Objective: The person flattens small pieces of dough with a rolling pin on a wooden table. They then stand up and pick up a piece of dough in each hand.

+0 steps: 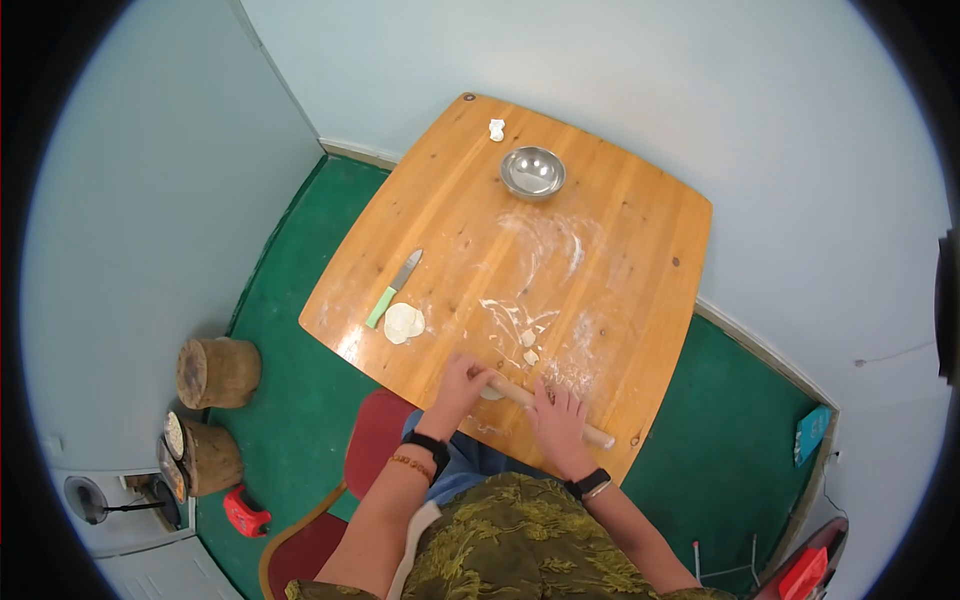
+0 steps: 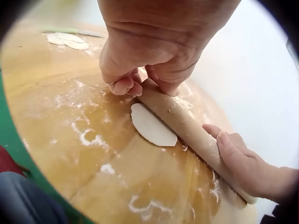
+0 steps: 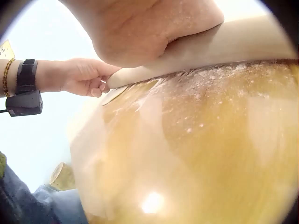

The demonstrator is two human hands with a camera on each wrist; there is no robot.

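A wooden rolling pin [image 1: 516, 392] lies slantwise near the table's front edge. My left hand [image 1: 465, 380] has its fingers and thumb round the pin's near-left end, seen closely in the left wrist view [image 2: 159, 51]. Across the other part of the pin [image 2: 187, 128] rests my right hand [image 1: 560, 425], palm down with fingers extended. A thin white dough piece [image 2: 152, 126] lies flat along the pin, beside my left fingers; its edge at the pin is partly hidden. In the right wrist view the right palm [image 3: 149, 32] presses on the pin [image 3: 201, 51].
Left of the hands, flat dough rounds [image 1: 404, 323] lie beside a green-handled knife [image 1: 394, 289]. Small dough scraps [image 1: 529, 347] and flour are ahead of the pin. Farther back stand a metal bowl [image 1: 533, 173] and a white lump [image 1: 497, 130]. A red chair [image 1: 375, 440] is at the left.
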